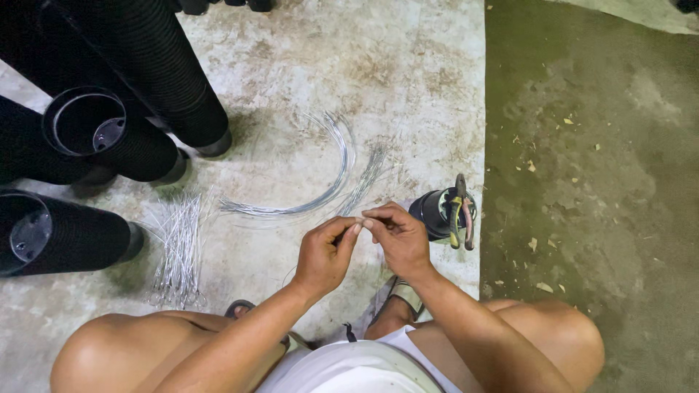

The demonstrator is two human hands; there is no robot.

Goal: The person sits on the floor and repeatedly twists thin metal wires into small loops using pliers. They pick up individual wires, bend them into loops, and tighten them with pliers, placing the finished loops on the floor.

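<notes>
My left hand [325, 252] and my right hand [397, 236] meet fingertip to fingertip above the concrete floor, pinching a thin piece of wire [362, 220] between them; the wire is barely visible. A curved bundle of long wires [320, 196] lies on the floor just beyond my hands. A straighter bundle of wires [368, 175] lies beside it. To the left, a pile of short cut wires with looped ends [178, 251] rests on the floor. Pliers [461, 215] sit on top of a small black pot [435, 212] right of my right hand.
Stacks of black plastic pots [156, 69] lie on their sides at the upper left, with open ends [84, 124] facing me. The pale concrete slab ends at an edge [484, 145]; darker ground with scattered chips [582, 182] lies to the right. My knees are at the bottom.
</notes>
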